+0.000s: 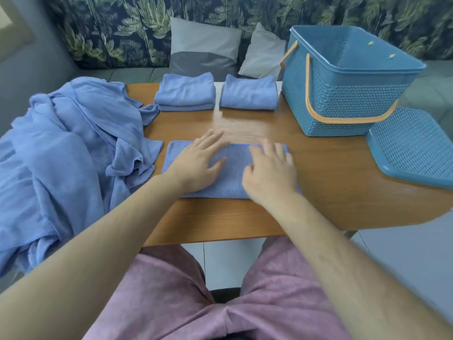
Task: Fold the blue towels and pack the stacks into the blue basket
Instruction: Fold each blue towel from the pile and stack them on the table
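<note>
A folded blue towel [232,175] lies flat on the wooden table [331,192] in front of me. My left hand [198,163] rests flat on its left half with fingers spread. My right hand [272,170] rests on its right half, fingers loosely bent and slightly blurred. Two stacks of folded blue towels sit at the table's far edge, one on the left [186,93] and one on the right [248,93]. A heap of unfolded blue towels [63,155] covers the table's left side. The blue basket [343,94] with orange handles stands at the back right and looks empty.
The basket's blue perforated lid [414,148] lies flat at the table's right edge. A sofa with grey cushions [203,47] runs behind the table. The table's near edge is just above my lap.
</note>
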`<action>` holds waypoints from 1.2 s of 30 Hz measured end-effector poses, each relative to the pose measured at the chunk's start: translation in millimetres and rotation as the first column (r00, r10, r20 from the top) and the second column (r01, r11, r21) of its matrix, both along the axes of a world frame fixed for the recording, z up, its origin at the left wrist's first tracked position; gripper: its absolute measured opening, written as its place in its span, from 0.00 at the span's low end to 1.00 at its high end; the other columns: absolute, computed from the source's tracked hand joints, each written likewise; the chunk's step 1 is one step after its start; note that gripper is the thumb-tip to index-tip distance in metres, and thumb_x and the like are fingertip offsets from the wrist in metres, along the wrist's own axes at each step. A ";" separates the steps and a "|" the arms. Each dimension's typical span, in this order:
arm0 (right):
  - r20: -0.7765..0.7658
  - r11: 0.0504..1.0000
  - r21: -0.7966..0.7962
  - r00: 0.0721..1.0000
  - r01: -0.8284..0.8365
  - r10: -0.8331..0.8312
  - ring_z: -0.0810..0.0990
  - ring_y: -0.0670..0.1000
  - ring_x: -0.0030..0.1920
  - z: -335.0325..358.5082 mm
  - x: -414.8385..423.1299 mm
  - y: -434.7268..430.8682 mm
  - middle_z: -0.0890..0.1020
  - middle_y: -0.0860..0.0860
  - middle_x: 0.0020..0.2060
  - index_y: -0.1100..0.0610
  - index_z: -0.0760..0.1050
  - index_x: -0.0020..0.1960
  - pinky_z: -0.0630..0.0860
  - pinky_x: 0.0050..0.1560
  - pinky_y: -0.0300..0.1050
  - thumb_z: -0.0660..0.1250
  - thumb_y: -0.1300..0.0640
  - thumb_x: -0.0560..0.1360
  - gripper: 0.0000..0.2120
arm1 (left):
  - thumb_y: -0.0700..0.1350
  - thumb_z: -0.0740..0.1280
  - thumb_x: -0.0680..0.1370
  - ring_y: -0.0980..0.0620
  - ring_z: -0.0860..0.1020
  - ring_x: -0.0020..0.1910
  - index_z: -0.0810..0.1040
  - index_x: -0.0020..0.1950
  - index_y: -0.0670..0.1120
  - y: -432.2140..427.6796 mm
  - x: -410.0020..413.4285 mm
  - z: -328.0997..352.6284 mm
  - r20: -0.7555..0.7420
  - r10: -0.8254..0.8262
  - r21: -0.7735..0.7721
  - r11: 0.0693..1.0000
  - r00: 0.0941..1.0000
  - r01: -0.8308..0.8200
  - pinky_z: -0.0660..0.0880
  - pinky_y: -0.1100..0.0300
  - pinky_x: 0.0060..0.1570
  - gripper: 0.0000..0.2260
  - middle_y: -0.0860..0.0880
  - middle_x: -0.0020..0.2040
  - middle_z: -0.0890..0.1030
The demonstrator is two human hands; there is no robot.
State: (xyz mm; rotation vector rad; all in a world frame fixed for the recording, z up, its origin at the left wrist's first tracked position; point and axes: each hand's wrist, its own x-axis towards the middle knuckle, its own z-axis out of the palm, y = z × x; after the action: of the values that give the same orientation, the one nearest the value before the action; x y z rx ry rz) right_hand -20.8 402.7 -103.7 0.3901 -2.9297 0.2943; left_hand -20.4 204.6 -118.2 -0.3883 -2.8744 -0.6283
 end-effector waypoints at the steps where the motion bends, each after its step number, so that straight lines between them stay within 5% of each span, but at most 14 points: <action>1: 0.005 1.000 0.000 1.000 -0.022 0.022 0.70 0.60 0.67 -3.2 12.4 -13.7 0.73 0.55 0.70 0.54 0.75 0.66 0.65 0.64 0.54 0.58 0.51 0.78 0.19 | 0.48 0.63 0.83 0.51 0.53 0.81 0.68 0.77 0.50 6.8 -1.6 -0.1 0.052 -0.088 0.039 0.996 0.995 0.086 0.52 0.51 0.79 0.21 0.51 0.81 0.58; 4: 0.044 0.997 0.064 0.999 -0.032 0.030 0.70 0.57 0.67 -21.0 28.0 -32.0 0.74 0.53 0.69 0.55 0.72 0.68 0.64 0.65 0.53 0.52 0.49 0.82 0.20 | 0.49 0.58 0.85 0.55 0.51 0.81 0.66 0.78 0.54 13.8 -7.0 -8.4 0.170 -0.098 -0.027 0.994 0.980 0.104 0.48 0.50 0.79 0.20 0.54 0.82 0.56; 10: 0.087 0.988 0.016 0.985 -0.154 0.152 0.59 0.51 0.80 -28.5 -14.2 -25.7 0.64 0.48 0.79 0.52 0.64 0.79 0.51 0.78 0.52 0.53 0.51 0.83 0.25 | 0.57 0.53 0.85 0.55 0.50 0.81 0.62 0.79 0.60 14.1 -18.1 -18.8 0.128 0.145 -0.101 0.986 0.981 -0.132 0.46 0.51 0.79 0.21 0.56 0.82 0.54; 14: 0.194 0.961 0.031 0.945 -0.274 0.263 0.49 0.50 0.82 -17.9 -51.1 -15.1 0.58 0.41 0.81 0.44 0.61 0.80 0.40 0.80 0.53 0.51 0.52 0.84 0.24 | 0.63 0.55 0.82 0.49 0.59 0.79 0.64 0.79 0.58 18.8 -22.9 -10.7 0.099 0.271 -0.216 0.945 0.958 -0.245 0.56 0.48 0.76 0.25 0.52 0.80 0.61; 17: 0.150 0.961 0.118 0.961 -0.251 0.233 0.43 0.54 0.82 -10.2 -63.8 -3.8 0.57 0.43 0.81 0.43 0.64 0.78 0.38 0.80 0.55 0.54 0.52 0.85 0.22 | 0.69 0.55 0.78 0.46 0.74 0.63 0.76 0.67 0.56 13.2 -26.9 7.7 0.034 0.273 -0.397 0.886 0.961 -0.238 0.67 0.51 0.59 0.27 0.50 0.62 0.77; 20: 0.004 0.989 0.033 0.990 -0.141 0.141 0.46 0.58 0.82 -7.0 -43.9 -4.9 0.61 0.47 0.80 0.45 0.71 0.74 0.43 0.79 0.56 0.56 0.51 0.84 0.20 | 0.69 0.56 0.77 0.46 0.77 0.53 0.79 0.57 0.52 10.5 -19.4 17.1 -0.018 0.276 -0.442 0.860 0.961 -0.256 0.64 0.53 0.49 0.25 0.49 0.51 0.77; 22: 0.038 0.986 -0.084 0.988 -0.146 0.150 0.49 0.57 0.82 -11.3 -21.5 -12.5 0.62 0.47 0.80 0.44 0.70 0.75 0.47 0.79 0.57 0.55 0.48 0.84 0.20 | 0.66 0.58 0.78 0.44 0.75 0.56 0.78 0.58 0.49 11.5 -5.0 9.2 -0.100 0.206 -0.429 0.874 0.973 -0.229 0.67 0.52 0.51 0.23 0.47 0.56 0.76; 24: 0.154 0.979 -0.094 0.969 -0.182 0.195 0.46 0.55 0.82 -20.7 -9.7 -16.7 0.57 0.45 0.82 0.43 0.62 0.79 0.47 0.79 0.57 0.51 0.44 0.85 0.24 | 0.60 0.57 0.80 0.45 0.70 0.70 0.76 0.68 0.49 11.1 6.5 -3.3 -0.083 0.091 -0.326 0.939 0.992 -0.113 0.66 0.52 0.64 0.23 0.48 0.70 0.73; 26: 0.215 0.975 -0.075 0.951 -0.209 0.221 0.42 0.53 0.82 -26.7 -10.7 -13.5 0.51 0.43 0.82 0.43 0.55 0.82 0.44 0.80 0.55 0.48 0.43 0.85 0.25 | 0.58 0.55 0.84 0.54 0.56 0.80 0.64 0.79 0.50 7.8 12.1 -10.3 0.054 0.034 -0.175 0.984 0.998 -0.024 0.53 0.56 0.77 0.25 0.54 0.80 0.61; 28: 0.201 0.971 -0.059 0.950 -0.232 0.239 0.41 0.52 0.82 -28.9 -15.2 -8.5 0.49 0.42 0.82 0.43 0.54 0.82 0.43 0.80 0.52 0.48 0.43 0.85 0.25 | 0.61 0.54 0.83 0.58 0.46 0.81 0.56 0.82 0.53 2.7 16.1 -13.6 0.136 0.039 -0.125 0.992 0.990 -0.022 0.43 0.58 0.79 0.29 0.58 0.82 0.52; 36: -0.008 0.896 -0.301 0.940 -0.327 0.340 0.56 0.53 0.81 -27.4 0.1 4.9 0.70 0.49 0.76 0.55 0.76 0.71 0.61 0.74 0.51 0.62 0.57 0.82 0.18 | 0.73 0.48 0.76 0.64 0.38 0.79 0.51 0.82 0.58 -6.2 64.2 -14.3 0.215 0.019 -0.070 0.998 0.977 -0.004 0.38 0.57 0.79 0.37 0.62 0.81 0.45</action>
State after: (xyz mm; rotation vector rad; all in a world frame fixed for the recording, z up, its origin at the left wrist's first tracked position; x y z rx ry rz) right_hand -20.7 407.6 -131.1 0.8474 -2.7811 0.7908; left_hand 43.8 198.3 -132.5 -0.3312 -3.1090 -0.6043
